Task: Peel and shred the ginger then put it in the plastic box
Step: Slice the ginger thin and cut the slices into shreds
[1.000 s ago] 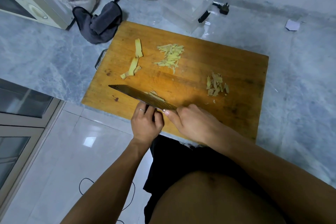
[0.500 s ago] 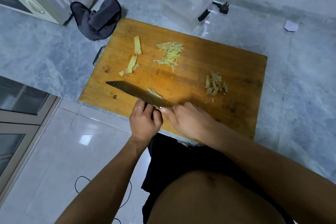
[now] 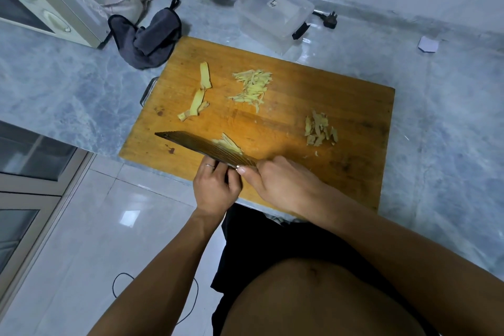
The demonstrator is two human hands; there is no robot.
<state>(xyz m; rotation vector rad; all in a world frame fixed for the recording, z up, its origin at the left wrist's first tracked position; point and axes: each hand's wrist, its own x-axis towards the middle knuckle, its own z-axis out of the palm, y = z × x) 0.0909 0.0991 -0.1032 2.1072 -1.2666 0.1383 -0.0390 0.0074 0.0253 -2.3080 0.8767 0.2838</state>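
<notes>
- The right hand (image 3: 281,185) grips the cleaver (image 3: 207,148) at its handle end, blade flat over the cutting board (image 3: 341,106).
- The left hand (image 3: 216,188) curls beside it, fingertips pinched at the blade's near edge.
- Ginger shreds (image 3: 227,143) lie on the blade; a bigger shredded pile (image 3: 252,86) sits mid-board.
- The plastic box (image 3: 275,18) stands on the desk (image 3: 436,106) behind the board.

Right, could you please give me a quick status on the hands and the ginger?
Right hand grips cleaver; left hand at blade. Ginger shreds on board. Plastic box empty, path clear.
</notes>
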